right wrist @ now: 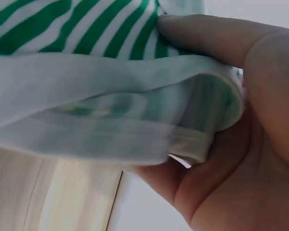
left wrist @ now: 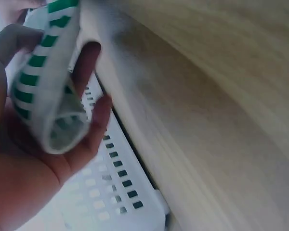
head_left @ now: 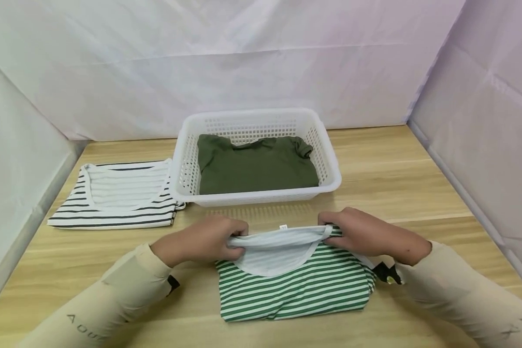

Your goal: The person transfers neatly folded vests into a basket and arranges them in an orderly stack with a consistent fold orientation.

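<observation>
A folded green-and-white striped shirt [head_left: 296, 285] is in front of me, its pale neck opening facing up and a small white tag [head_left: 283, 227] at the collar. My left hand [head_left: 210, 238] pinches the collar's left side between thumb and fingers. At the right side, my right hand [head_left: 356, 232] grips the shirt near the shoulder. In the left wrist view, the rolled striped edge [left wrist: 43, 72] runs through the left hand between thumb and fingers. The right wrist view shows the layered fabric [right wrist: 96, 115] tucked between the right thumb and the fingers, which are partly hidden behind it.
Behind the shirt stands a white plastic basket [head_left: 261, 197] with a folded dark green garment [head_left: 256, 166] inside. Left of it lies a folded white shirt with dark stripes [head_left: 113, 217], touching the basket's side. White sheeting [head_left: 243, 72] encloses the wooden table [head_left: 400, 179] at back and sides.
</observation>
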Action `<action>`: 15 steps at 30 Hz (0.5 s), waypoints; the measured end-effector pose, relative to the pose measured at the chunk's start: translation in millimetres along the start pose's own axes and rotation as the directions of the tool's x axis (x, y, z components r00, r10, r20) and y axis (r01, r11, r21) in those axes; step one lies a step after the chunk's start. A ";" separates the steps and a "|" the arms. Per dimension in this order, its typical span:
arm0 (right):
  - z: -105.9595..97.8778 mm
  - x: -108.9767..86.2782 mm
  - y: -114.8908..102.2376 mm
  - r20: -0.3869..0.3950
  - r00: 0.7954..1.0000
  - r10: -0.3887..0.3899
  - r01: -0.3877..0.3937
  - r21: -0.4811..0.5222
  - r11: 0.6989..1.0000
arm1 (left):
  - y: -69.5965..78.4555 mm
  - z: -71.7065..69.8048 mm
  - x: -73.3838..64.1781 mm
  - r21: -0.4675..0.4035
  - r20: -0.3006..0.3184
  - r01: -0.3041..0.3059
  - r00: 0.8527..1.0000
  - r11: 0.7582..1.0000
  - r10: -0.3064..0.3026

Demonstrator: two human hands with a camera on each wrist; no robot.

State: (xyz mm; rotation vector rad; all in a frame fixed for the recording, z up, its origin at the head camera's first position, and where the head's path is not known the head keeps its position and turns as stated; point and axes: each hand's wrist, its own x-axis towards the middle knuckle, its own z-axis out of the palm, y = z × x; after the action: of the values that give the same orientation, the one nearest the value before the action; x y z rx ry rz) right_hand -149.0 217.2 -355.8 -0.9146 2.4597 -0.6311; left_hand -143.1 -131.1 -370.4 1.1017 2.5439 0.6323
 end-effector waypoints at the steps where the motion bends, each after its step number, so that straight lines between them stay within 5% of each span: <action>1: -1.0 -0.3 -0.4 -0.006 1.000 -0.005 0.005 0.011 1.000 | -0.2 -2.4 -1.6 -0.047 0.006 0.010 1.000 0.999 -0.010; 5: -6.3 -2.1 -3.5 -0.010 0.999 -0.049 0.049 0.046 0.998 | -0.7 -12.6 -7.5 -0.160 0.007 0.004 1.000 0.987 -0.002; 15: -28.7 -7.4 -26.2 -0.037 0.989 -0.141 0.145 0.124 0.982 | 3.3 -51.1 -28.0 -0.220 -0.077 -0.019 0.997 0.975 0.003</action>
State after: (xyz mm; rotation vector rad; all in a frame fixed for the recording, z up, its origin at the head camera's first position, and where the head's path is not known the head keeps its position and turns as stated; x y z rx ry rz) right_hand -146.7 212.0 -316.6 -1.0443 2.3620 -0.8445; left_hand -144.5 -163.9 -322.2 1.0327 2.4570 0.9517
